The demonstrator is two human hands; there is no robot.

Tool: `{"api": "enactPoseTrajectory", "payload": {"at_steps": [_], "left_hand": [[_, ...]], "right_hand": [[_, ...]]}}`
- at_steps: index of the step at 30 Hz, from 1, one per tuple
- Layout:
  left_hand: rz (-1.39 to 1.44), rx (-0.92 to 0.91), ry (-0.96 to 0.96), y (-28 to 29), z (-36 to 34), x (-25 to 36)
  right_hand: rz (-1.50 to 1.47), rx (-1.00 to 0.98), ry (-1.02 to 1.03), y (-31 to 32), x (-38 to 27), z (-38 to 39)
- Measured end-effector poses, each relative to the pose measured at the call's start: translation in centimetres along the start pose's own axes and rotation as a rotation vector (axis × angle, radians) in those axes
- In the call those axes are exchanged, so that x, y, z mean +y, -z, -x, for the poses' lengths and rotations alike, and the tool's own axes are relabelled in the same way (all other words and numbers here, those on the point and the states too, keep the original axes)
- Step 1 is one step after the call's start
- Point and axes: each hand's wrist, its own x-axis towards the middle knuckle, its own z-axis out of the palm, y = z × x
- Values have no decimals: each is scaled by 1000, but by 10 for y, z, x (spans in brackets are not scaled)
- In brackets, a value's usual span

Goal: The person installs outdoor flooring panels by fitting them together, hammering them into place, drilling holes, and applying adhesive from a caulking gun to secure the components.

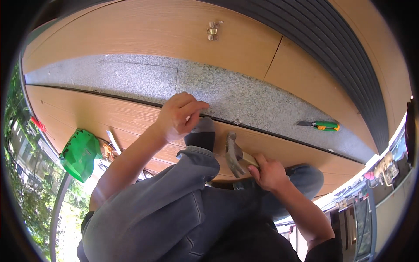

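Observation:
My right hand [269, 174] is wrapped round the wooden handle of a claw hammer [235, 155], whose metal head is raised over the lower planks beside my leg. My left hand [178, 115] is closed, its fingers curled near the dark edge between the lower wood-look planks [118, 111] and the grey speckled strip [227, 91]. Whatever it may pinch is too small or hidden to name. My foot in a dark sock [202, 133] rests on the planks just below that hand.
A utility knife [325, 125] with a green and yellow handle lies on the grey strip at right. Small metal clips [212, 31] sit on the far plank. Dark ribbed panelling [340, 48] curves beyond. At left are a green bag [80, 155] and an orange-handled tool [108, 151].

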Motion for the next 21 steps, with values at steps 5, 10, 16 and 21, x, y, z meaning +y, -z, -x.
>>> {"api": "enactPoseTrajectory", "payload": {"at_steps": [5, 10, 16, 21], "left_hand": [[59, 59, -68, -27, 8, -17], [69, 125, -68, -30, 9, -23], [97, 89, -86, -28, 8, -23], [61, 81, -94, -33, 8, -20]], "right_hand": [[42, -10, -20, 0, 1, -10], [58, -38, -3, 3, 1, -13], [40, -24, 342, 24, -9, -7], [149, -89, 35, 2, 0, -22]]}}
